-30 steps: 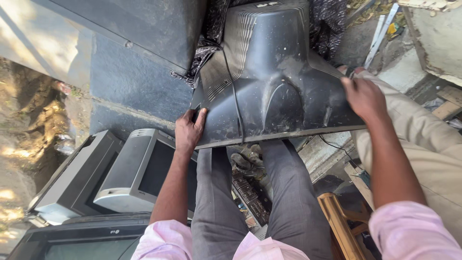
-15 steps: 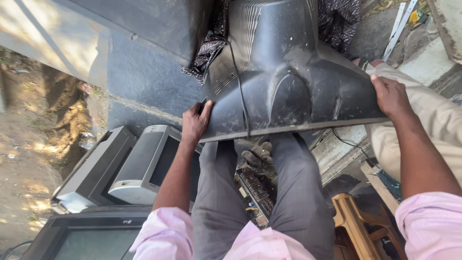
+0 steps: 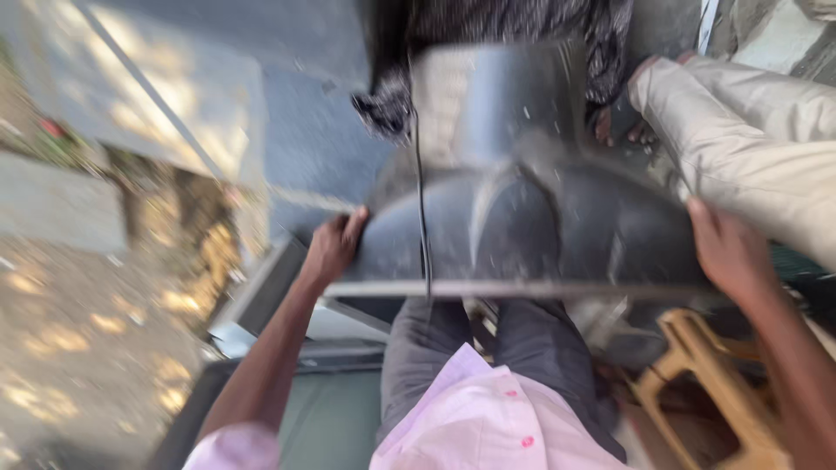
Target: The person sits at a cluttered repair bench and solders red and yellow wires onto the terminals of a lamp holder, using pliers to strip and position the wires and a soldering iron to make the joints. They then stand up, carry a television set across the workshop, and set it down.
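A large dark plastic television back shell (image 3: pixel 514 200) rests over my lap, its wide rim toward me. My left hand (image 3: pixel 331 248) grips the shell's lower left corner. My right hand (image 3: pixel 727 248) grips its right edge. A thin black cable (image 3: pixel 421 191) runs down the shell's left side. The view is blurred by motion.
Old grey television sets (image 3: pixel 270 296) lie on the ground at my left, one with a dark screen (image 3: pixel 322 418) near me. A wooden frame (image 3: pixel 697 383) sits at my lower right. Another person's beige-trousered leg (image 3: pixel 758 148) is at upper right. A dark patterned cloth (image 3: pixel 522 22) lies behind the shell.
The view has swung and blurred. The shell sits lower and more central in view; both hands keep their grip on its edges.
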